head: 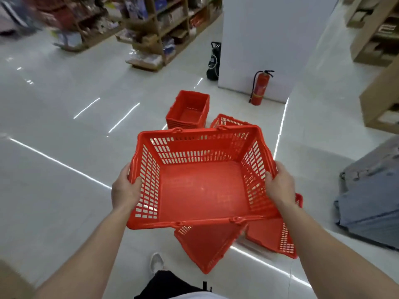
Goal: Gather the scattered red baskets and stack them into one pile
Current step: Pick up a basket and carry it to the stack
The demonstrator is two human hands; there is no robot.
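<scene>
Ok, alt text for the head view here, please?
Both hands, left hand and right hand, hold an empty red basket above a shop floor. A stack of red baskets stands ahead; more lie scattered below.

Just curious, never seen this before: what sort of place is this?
Most likely a shop. Wooden shelves packed with goods line the aisle, and red shopping baskets sit on the tiled floor, some in a stack.

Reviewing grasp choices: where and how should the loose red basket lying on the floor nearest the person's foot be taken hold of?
Probably by the rims of its two short ends, one hand from each side, as the left hand and right hand hold the carried basket. The floor basket lies open-side up, partly hidden beneath it.
</scene>
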